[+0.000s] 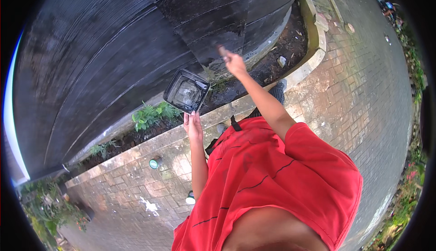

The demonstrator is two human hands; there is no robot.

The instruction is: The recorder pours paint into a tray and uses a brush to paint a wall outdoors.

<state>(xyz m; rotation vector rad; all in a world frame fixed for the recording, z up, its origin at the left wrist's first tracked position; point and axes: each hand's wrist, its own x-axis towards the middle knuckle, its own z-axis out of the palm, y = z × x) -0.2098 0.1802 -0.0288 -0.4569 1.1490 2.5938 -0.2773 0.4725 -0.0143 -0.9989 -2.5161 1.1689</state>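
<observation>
A square black plastic container [186, 91] with dark liquid inside is gripped at its near edge by my left hand [194, 126]. My right hand [235, 64] grips the handle of a paintbrush [223, 51]. The brush is blurred, and its head lies against or just in front of the dark wall [218, 22]; whether it touches cannot be told. Much of the wall has a black surface. Lower down, near the brush, a patch [207, 55] looks duller and greyer.
A narrow soil bed [289, 53] with ferns [156, 113] and a white stone [281, 61] runs along the wall's foot, edged by a concrete kerb [163, 142]. Two small cans [154, 163] stand on the paving [136, 183]. A potted shrub [58, 203] is at lower left.
</observation>
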